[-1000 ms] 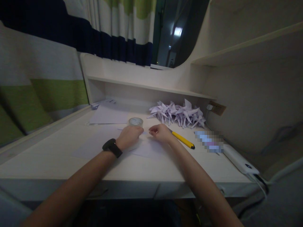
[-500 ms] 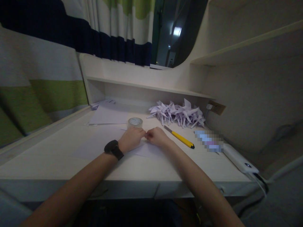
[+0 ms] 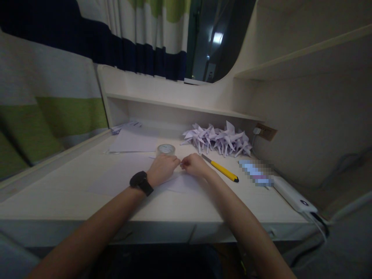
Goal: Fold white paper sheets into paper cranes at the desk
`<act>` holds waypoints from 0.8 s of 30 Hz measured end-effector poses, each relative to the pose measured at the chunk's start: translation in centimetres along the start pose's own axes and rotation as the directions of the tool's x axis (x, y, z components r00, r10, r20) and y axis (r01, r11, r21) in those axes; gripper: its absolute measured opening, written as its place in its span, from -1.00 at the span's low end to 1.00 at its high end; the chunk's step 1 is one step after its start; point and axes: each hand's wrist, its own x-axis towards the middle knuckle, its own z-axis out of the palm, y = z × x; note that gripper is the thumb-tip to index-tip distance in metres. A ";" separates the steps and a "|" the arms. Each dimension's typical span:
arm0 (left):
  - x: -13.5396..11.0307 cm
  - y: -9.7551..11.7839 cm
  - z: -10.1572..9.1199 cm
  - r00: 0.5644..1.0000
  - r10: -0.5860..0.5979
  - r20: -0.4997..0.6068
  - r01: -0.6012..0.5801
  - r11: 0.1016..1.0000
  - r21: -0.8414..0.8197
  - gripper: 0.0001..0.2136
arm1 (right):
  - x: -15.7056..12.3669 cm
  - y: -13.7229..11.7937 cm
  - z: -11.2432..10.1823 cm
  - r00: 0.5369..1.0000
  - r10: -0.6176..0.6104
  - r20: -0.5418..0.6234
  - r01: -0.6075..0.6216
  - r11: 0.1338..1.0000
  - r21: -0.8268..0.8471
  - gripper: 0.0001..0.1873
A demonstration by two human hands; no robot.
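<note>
My left hand [image 3: 163, 169], wearing a dark watch [image 3: 141, 182] on the wrist, is closed, with its fingertips pinched together. Close by on its right, my right hand [image 3: 195, 165] is closed too, thumb against fingers. Between the two sets of fingertips shows a small bit of white paper [image 3: 181, 164]; its shape is mostly hidden. White paper sheets [image 3: 183, 184] lie flat on the desk under both hands. A roll of clear tape [image 3: 166, 148] stands just behind my left hand. To the right of my right hand lies a yellow utility knife [image 3: 224, 171], blade out.
White paper pinwheels [image 3: 216, 137] are heaped at the back right. A stack of white paper [image 3: 133, 139] is at the back left. On the right lie a blurred-out phone [image 3: 255, 173] and a white power strip [image 3: 293, 195] with cables. A shelf [image 3: 180, 107] overhangs the desk's back.
My right hand has shifted slightly up and to the right, and its fingers have turned a little. My left hand has moved only very slightly. Everything else lies as before.
</note>
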 end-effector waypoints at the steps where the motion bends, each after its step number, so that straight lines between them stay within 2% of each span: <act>1: 0.1 0.0 0.0 1.000 0.000 0.003 0.000 1.000 0.001 -0.80 | 0.0 0.0 -0.1 1.000 0.009 -0.002 -0.009 1.000 -0.022 -0.81; 6: 0.0 0.0 0.0 1.000 -0.023 0.000 0.023 1.000 0.004 -0.81 | -0.2 -0.1 0.0 0.998 0.055 -0.025 -0.057 0.995 -0.086 -0.78; 10: -0.2 -0.2 0.0 0.999 -0.037 -0.010 0.037 0.999 0.003 -0.80 | -0.3 -0.4 0.7 0.998 -0.001 -0.070 -0.003 0.998 -0.070 -0.73; 13: -0.3 -0.3 0.0 1.000 -0.026 -0.013 0.026 1.000 -0.008 -0.80 | -0.3 -0.6 0.9 0.998 -0.031 -0.050 0.026 0.995 -0.096 -0.74; 18: -0.4 -1.3 0.3 0.997 -0.068 0.031 0.067 0.997 0.027 -0.77 | -0.4 0.1 -0.3 0.996 0.086 0.006 -0.085 0.991 -0.107 -0.74; 21: -0.4 -2.0 0.5 0.991 -0.126 0.041 0.124 0.991 0.047 -0.73 | -0.6 0.5 -0.8 0.988 0.148 -0.036 -0.151 0.980 -0.128 -0.71; 24: -0.4 -1.9 0.5 0.995 -0.099 0.027 0.098 0.995 0.019 -0.74 | -0.6 0.2 -0.4 0.989 0.099 -0.110 -0.108 0.991 -0.082 -0.68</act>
